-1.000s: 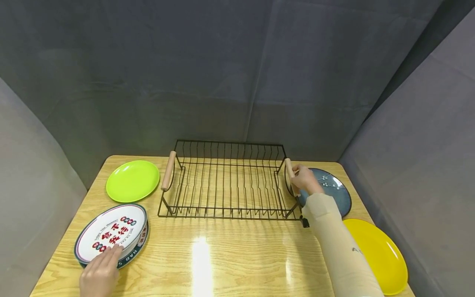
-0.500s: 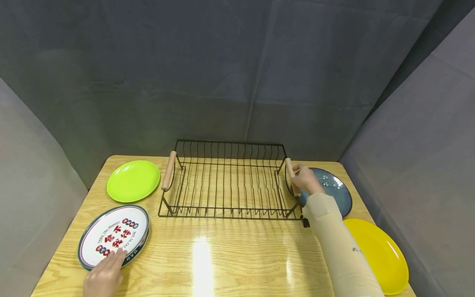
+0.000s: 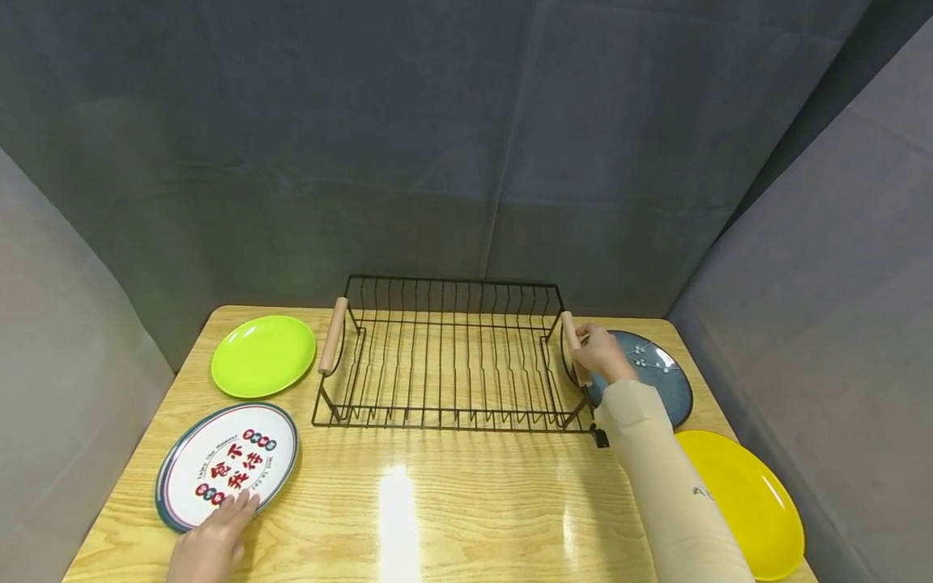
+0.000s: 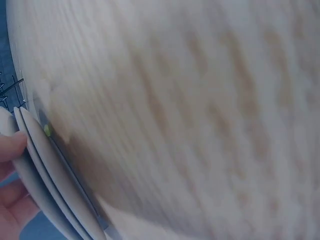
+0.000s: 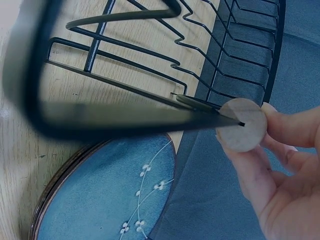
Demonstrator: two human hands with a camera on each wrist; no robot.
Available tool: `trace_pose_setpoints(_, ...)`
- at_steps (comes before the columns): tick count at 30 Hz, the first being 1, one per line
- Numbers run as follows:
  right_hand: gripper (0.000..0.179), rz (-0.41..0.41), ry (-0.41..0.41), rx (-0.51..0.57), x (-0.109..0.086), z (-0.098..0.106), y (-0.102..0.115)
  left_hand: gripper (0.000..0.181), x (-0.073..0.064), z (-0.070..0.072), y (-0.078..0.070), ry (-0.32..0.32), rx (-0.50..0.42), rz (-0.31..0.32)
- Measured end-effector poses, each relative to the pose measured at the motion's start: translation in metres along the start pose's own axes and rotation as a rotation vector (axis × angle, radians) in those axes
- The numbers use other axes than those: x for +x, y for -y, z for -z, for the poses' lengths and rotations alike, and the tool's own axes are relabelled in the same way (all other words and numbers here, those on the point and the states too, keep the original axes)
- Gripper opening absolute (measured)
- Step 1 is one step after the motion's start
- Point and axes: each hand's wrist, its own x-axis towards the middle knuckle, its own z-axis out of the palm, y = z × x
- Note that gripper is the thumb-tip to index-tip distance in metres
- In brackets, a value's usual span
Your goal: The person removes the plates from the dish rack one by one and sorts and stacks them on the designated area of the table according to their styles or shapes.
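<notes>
My left hand (image 3: 207,541) is at the near right rim of a white plate (image 3: 226,470) with red and teal lettering, its fingers over the rim. In the left wrist view, my left thumb meets the rim of the top plate, with other plate edges stacked close under it. The left wrist view shows only the fingertips, at its left edge. My right hand (image 3: 603,352) grips the right wooden handle (image 5: 243,124) of a black wire dish rack (image 3: 445,364), fingers and thumb curled round it. The rack's slots hold no plates.
A lime green plate (image 3: 264,356) lies behind the white plate. Right of the rack, partly behind my right hand, lies a blue plate (image 3: 659,380) with white blossoms; the right wrist view shows several stacked rims. A yellow plate (image 3: 736,502) lies nearer. Grey cloth (image 3: 408,162) stands behind the table.
The top white plate has shifted right with my left hand, covering more of the darker-rimmed plate beneath. My right hand and the rack have stayed in place.
</notes>
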Motion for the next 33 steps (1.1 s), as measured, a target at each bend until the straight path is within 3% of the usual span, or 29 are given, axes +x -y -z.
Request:
trace_pose_setpoints(9,0.045,0.011,-0.004,0.005,-0.001,0.001,0.000,0.043,0.005,-0.002,0.002,0.104,0.002,0.016)
trace_pose_setpoints(16,0.046,0.005,-0.003,0.008,0.000,0.001,0.000,0.036,0.012,0.003,0.001,0.254,-0.019,0.074)
trace_pose_setpoints(21,0.046,0.002,-0.006,0.000,-0.001,0.001,0.001,0.030,0.021,0.006,0.001,0.309,-0.059,0.108)
trace_pose_setpoints(27,0.047,0.003,-0.007,0.002,-0.001,0.001,0.001,0.028,0.036,0.014,0.000,0.431,-0.124,0.192)
trace_pose_setpoints(33,0.047,0.003,-0.005,-0.001,-0.001,0.001,0.001,0.021,0.051,0.023,0.000,0.485,-0.154,0.201)
